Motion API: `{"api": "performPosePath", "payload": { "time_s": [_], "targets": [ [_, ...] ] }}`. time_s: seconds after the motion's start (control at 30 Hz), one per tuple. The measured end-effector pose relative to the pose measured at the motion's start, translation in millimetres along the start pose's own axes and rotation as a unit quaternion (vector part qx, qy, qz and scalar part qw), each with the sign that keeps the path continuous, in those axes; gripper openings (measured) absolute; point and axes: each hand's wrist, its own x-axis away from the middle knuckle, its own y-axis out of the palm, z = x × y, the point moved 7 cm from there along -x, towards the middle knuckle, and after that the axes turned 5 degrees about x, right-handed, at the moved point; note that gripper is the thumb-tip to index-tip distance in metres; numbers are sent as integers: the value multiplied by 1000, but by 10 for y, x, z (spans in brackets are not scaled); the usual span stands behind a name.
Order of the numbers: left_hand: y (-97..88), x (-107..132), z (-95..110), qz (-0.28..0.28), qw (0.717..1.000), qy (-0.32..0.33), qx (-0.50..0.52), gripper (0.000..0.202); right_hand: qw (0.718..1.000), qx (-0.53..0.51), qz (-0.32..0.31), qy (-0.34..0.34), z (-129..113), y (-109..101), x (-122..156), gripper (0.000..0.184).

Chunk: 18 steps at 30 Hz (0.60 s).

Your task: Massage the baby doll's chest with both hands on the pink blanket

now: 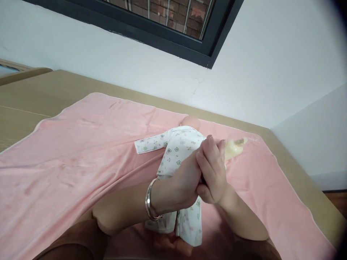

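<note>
A baby doll (177,146) in a white printed romper lies on its back on a pink towel (81,151), its head (191,122) toward the wall. My left hand (182,180), with a silver bangle on the wrist, is closed over the doll's middle. My right hand (213,169) presses against the left one, fingers wrapped together; what they grip is hidden. The doll's bare arm (234,148) sticks out to the right past my right hand. The sleeve (150,143) on the other side lies flat to the left. The doll's feet (173,245) show at the bottom.
The pink towel covers a tan wooden surface (40,94) that runs up to a white wall. A dark-framed window (168,25) is above. The surface's right edge (303,169) drops off toward a floor at the far right.
</note>
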Motion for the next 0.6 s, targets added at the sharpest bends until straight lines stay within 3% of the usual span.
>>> {"api": "performPosePath", "payload": {
  "time_s": [0.1,0.2,0.3,0.43,0.5,0.6],
  "targets": [
    [162,37,284,-29,999,-33,7,55,1000,-5,-5,16,-11,83,-51,71],
    [152,-33,653,-16,999,30,0,63,998,-56,15,-36,-146,132,-106,72],
    [-12,-298,796,16,997,72,-32,61,997,-81,5,-18,-67,253,-178,66],
    [-332,-840,731,71,985,129,-94,50,992,-92,-28,79,337,551,-265,47],
    [-483,-1048,735,98,961,203,-160,42,988,-81,-70,111,526,755,-279,46],
    [-657,-1184,785,137,889,319,-300,28,978,-77,-151,123,726,1040,-259,47]
  ]
}}
